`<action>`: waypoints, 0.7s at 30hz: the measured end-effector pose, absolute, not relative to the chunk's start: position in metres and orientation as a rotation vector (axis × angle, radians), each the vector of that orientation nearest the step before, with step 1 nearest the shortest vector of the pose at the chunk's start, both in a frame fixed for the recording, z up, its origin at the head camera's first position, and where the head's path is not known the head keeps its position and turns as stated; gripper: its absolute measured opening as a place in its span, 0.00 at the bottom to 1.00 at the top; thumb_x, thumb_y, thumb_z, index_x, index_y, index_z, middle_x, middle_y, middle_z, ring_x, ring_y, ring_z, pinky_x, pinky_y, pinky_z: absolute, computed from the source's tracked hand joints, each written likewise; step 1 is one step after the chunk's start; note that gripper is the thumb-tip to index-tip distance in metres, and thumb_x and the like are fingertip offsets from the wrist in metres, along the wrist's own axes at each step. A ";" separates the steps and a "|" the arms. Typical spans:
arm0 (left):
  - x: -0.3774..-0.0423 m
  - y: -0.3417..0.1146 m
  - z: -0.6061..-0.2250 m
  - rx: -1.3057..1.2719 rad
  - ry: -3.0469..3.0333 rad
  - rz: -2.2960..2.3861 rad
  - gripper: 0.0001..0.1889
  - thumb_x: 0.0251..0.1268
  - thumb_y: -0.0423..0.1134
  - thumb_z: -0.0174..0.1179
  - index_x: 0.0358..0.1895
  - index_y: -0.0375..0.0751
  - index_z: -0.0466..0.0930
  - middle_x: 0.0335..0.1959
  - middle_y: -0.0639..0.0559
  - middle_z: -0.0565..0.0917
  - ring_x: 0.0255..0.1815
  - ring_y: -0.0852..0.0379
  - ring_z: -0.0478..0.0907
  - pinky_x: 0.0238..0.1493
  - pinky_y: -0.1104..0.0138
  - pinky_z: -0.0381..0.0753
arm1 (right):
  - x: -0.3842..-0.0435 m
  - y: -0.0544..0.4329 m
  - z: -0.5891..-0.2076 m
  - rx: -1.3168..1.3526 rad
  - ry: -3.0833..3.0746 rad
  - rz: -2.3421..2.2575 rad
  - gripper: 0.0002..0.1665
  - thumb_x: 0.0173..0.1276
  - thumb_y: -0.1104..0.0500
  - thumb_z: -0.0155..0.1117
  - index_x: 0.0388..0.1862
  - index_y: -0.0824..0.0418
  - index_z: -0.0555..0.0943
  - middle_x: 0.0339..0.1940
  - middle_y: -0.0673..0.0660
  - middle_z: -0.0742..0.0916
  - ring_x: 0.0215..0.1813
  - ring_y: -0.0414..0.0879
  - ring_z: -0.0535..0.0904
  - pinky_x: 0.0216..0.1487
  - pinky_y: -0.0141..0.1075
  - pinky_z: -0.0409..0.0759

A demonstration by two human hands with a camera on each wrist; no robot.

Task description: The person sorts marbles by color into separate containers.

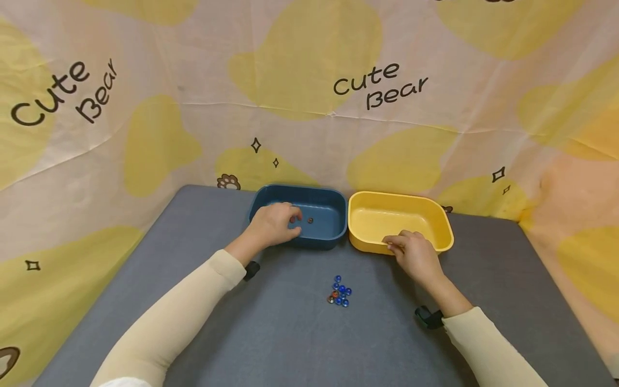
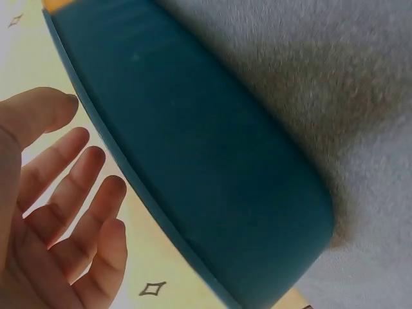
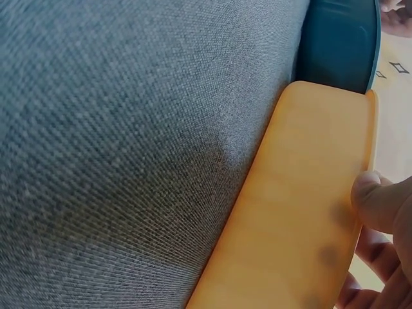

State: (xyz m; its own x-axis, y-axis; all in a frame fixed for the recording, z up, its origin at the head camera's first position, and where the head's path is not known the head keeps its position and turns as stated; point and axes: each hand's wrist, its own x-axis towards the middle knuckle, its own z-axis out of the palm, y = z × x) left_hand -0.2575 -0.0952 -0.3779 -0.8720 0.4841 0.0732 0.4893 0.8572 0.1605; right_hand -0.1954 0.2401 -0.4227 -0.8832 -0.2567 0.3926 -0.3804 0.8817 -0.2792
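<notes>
Grey table (image 1: 290, 338) — blue bin (image 1: 319, 243) beside yellow bin (image 1: 365, 246) — mostly blue beads (image 1: 342, 289) clustered.

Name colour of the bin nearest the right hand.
The bin is plain yellow, best seen in the head view.

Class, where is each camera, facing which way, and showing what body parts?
Head: worn on the head, facing forward and down at beads; both arms show.
Left wrist: worn there, facing the blue tub side-on; left fingers show.
Right wrist: worn there, facing the yellow tub side-on; right fingers show, left ones top right.
Shared: head and right wrist views both show both tubs.
</notes>
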 end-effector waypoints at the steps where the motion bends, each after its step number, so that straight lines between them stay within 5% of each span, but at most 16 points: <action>1: -0.255 -0.095 -0.378 -0.793 -2.983 -0.286 0.13 0.61 0.47 0.62 0.47 0.51 0.84 0.39 0.53 0.83 0.30 0.60 0.76 0.24 0.68 0.73 | -0.195 0.240 -0.423 0.474 -2.702 0.505 0.09 0.58 0.64 0.71 0.39 0.57 0.88 0.26 0.53 0.84 0.26 0.47 0.72 0.29 0.38 0.70; 21: -0.193 -0.076 -0.400 -0.884 -2.904 -0.443 0.13 0.55 0.52 0.66 0.39 0.51 0.85 0.33 0.55 0.83 0.28 0.63 0.74 0.28 0.67 0.74 | -0.196 0.240 -0.422 0.476 -2.697 0.518 0.09 0.58 0.64 0.71 0.39 0.58 0.88 0.26 0.54 0.84 0.27 0.49 0.73 0.30 0.39 0.71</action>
State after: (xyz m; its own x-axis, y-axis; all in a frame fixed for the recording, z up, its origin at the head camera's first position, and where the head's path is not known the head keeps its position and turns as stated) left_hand -0.1930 -0.0755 -0.4000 -0.8315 0.5339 0.1535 0.5554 0.7925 0.2520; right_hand -0.1965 0.2395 -0.4218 -0.8814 -0.2558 0.3972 -0.3847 0.8765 -0.2893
